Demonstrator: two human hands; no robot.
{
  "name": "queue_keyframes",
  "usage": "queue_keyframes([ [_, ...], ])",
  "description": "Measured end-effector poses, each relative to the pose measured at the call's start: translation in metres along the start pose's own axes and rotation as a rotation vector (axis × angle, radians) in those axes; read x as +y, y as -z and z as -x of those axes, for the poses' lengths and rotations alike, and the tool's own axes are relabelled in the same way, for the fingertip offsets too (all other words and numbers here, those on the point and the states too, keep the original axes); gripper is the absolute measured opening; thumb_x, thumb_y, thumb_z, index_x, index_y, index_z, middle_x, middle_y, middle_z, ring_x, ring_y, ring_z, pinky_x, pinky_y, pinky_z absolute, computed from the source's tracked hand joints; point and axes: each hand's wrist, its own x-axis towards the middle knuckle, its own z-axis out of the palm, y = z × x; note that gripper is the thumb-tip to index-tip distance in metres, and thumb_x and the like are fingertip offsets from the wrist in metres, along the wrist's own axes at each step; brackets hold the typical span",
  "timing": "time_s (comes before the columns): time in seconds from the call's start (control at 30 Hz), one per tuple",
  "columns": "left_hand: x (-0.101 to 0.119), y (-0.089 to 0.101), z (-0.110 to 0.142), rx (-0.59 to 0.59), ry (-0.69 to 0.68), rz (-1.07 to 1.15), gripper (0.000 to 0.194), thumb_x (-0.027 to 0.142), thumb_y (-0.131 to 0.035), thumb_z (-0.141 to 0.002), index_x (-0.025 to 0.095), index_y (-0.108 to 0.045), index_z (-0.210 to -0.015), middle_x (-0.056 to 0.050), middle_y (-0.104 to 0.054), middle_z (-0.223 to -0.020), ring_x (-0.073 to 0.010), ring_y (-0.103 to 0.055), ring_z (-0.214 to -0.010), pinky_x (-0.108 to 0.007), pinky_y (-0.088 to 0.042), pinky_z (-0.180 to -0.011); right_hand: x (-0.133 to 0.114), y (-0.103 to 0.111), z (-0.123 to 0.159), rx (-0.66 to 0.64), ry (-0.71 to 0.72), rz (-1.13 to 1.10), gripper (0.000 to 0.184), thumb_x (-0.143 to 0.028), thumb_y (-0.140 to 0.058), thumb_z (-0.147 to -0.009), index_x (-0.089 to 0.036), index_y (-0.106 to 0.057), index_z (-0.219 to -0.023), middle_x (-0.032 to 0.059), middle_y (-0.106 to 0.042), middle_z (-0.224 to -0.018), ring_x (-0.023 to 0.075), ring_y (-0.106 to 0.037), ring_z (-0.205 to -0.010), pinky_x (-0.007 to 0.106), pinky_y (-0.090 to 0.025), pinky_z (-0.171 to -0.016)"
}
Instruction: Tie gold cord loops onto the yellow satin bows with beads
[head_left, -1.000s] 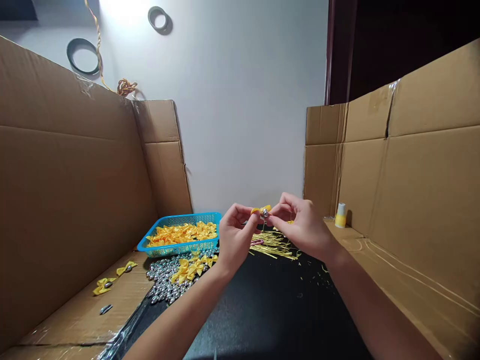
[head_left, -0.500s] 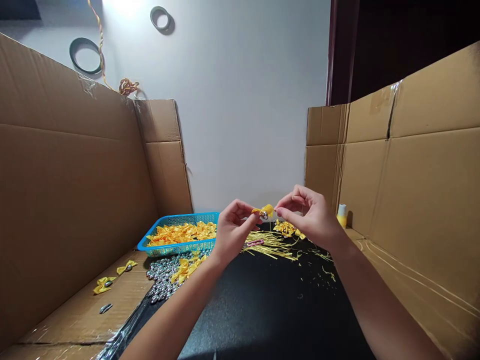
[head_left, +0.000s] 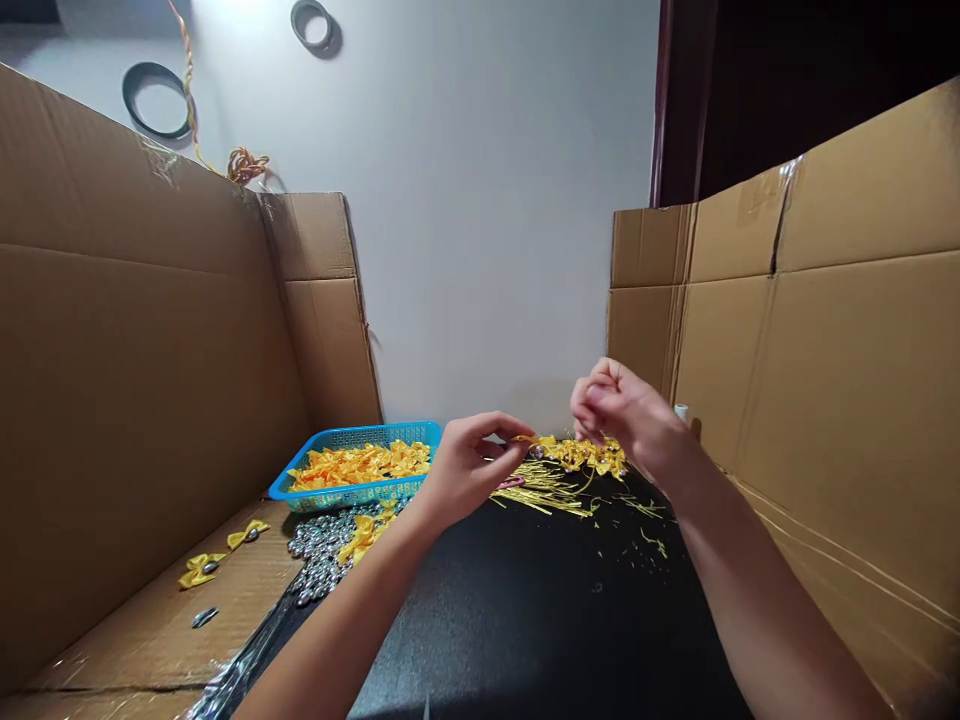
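- Nearest, on the cardboard at the left, lie a silver piece [head_left: 204, 617] and two loose bows [head_left: 199, 570], well apart from the hands.
- On the black bench [head_left: 525, 610], silver beads [head_left: 319, 555] spread just beside that cardboard, with a few ribbon bows [head_left: 364, 535] on top; thin scraps [head_left: 654, 543] are scattered at the right.
- The left hand [head_left: 469, 475] pinches a yellow bow [head_left: 527, 438] between thumb and fingertips; a silver bead shows just beside it. The bow is over the far part of the bench, and in this view its far end runs into the heap behind.
- The right hand [head_left: 626, 405] has come off the bow, which it was touching or nearly touching half a second ago. It is now raised and apart, fingers curled and blurred; whether it grips a strand, I cannot tell.
- The left hand alone now supports the bow, which sits lower than before. I judge the two-handed handling paused or finished; whether the bead is fastened is too small to tell.
- Beyond, yellow strips [head_left: 551, 492] lie fanned beside a pink-handled tool [head_left: 511, 482].
- Farther back are the blue basket [head_left: 281, 493] of ribbon bows and the heap of beaded bows [head_left: 592, 457].
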Motion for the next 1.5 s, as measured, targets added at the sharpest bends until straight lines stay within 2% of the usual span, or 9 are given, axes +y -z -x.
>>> queue_keyframes([
  [0.13,-0.008,0.003,-0.005,-0.183,0.094,0.085,0.007,0.022,-0.066,-0.075,0.017,-0.070,-0.077,-0.004,-0.066,-0.071,-0.0105,-0.059,-0.058,-0.021,-0.050,-0.053,0.001,0.027,-0.012,0.105,-0.118,-0.374,0.028,-0.034,-0.043,-0.080,-0.021,-0.025,-0.063,-0.0078,-0.014,-0.050,0.0078,-0.010,-0.041,0.020,-0.017,-0.036],
  [0.3,-0.025,0.006,-0.011,-0.554,0.288,0.370,0.003,0.015,-0.065,-0.070,0.016,-0.063,-0.070,-0.006,-0.072,-0.079,-0.0119,-0.066,-0.068,-0.024,-0.053,-0.063,0.022,0.084,-0.024,0.267,-0.164,-0.505,0.027,-0.027,-0.043,-0.073,-0.021,-0.020,-0.060,-0.0071,-0.011,-0.049,0.0091,-0.004,-0.042,0.020,-0.015,-0.034],
  [0.43,-0.029,0.000,-0.009,-0.679,0.355,0.528,0.009,0.017,-0.067,-0.070,0.017,-0.058,-0.070,-0.008,-0.074,-0.077,-0.0147,-0.068,-0.066,-0.026,-0.054,-0.059,0.041,0.113,-0.025,0.274,-0.171,-0.546,0.032,-0.023,-0.045,-0.074,-0.020,-0.017,-0.059,-0.0067,-0.013,-0.048,0.0091,-0.006,-0.042,0.019,-0.018,-0.035],
  [0.63,-0.023,-0.016,0.001,-0.674,0.364,0.589,0.011,0.021,-0.069,-0.069,0.019,-0.058,-0.068,-0.009,-0.074,-0.083,-0.0203,-0.070,-0.079,-0.030,-0.057,-0.062,0.050,0.111,-0.028,0.267,-0.216,-0.552,0.036,-0.023,-0.047,-0.083,-0.020,-0.022,-0.057,-0.0071,-0.016,-0.047,0.0084,-0.009,-0.040,0.019,-0.018,-0.035],
  [0.8,-0.018,-0.027,0.005,-0.580,0.370,0.716,0.009,0.016,-0.062,-0.064,0.018,-0.053,-0.064,-0.007,-0.074,-0.072,-0.0183,-0.070,-0.063,-0.027,-0.055,-0.054,0.048,0.105,-0.029,0.283,-0.201,-0.577,0.032,-0.030,-0.055,-0.087,-0.019,-0.037,-0.063,-0.0082,-0.021,-0.047,0.0074,-0.015,-0.041,0.016,-0.019,-0.037],
  [0.97,-0.019,-0.033,0.006,-0.386,0.308,0.730,0.009,0.013,-0.057,-0.062,0.018,-0.050,-0.064,-0.005,-0.073,-0.065,-0.0168,-0.068,-0.054,-0.026,-0.053,-0.050,0.058,0.119,-0.027,0.272,-0.308,-0.537,0.046,-0.034,-0.052,-0.085,-0.020,-0.019,-0.056,-0.0076,-0.016,-0.043,0.0079,-0.011,-0.039,0.019,-0.020,-0.036],
  [1.13,-0.023,-0.036,0.005,-0.317,0.366,0.715,0.013,0.016,-0.062,-0.064,0.018,-0.050,-0.068,-0.003,-0.071,-0.065,-0.0158,-0.067,-0.054,-0.026,-0.054,-0.051,0.080,0.127,-0.032,0.293,-0.376,-0.525,0.036,-0.027,-0.043,-0.076,-0.022,-0.014,-0.055,-0.0070,-0.015,-0.041,0.0083,-0.009,-0.037,0.021,-0.017,-0.034],
  [1.33,-0.021,-0.040,0.007,-0.359,0.468,0.663,0.016,0.026,-0.073,-0.070,0.017,-0.064,-0.079,-0.007,-0.072,-0.073,-0.0152,-0.069,-0.061,-0.024,-0.057,-0.056,0.099,0.131,-0.036,0.363,-0.341,-0.544,0.033,-0.021,-0.044,-0.070,-0.022,-0.014,-0.057,-0.0083,-0.014,-0.041,0.0075,-0.007,-0.036,0.020,-0.014,-0.033],
  [1.5,-0.020,-0.042,0.010,-0.450,0.439,0.591,0.017,0.025,-0.077,-0.071,0.015,-0.070,-0.082,-0.009,-0.074,-0.077,-0.0160,-0.070,-0.071,-0.023,-0.057,-0.060,0.099,0.134,-0.034,0.428,-0.234,-0.602,0.031,-0.019,-0.046,-0.071,-0.021,-0.017,-0.060,-0.0089,-0.017,-0.042,0.0080,-0.008,-0.038,0.019,-0.014,-0.033],
])
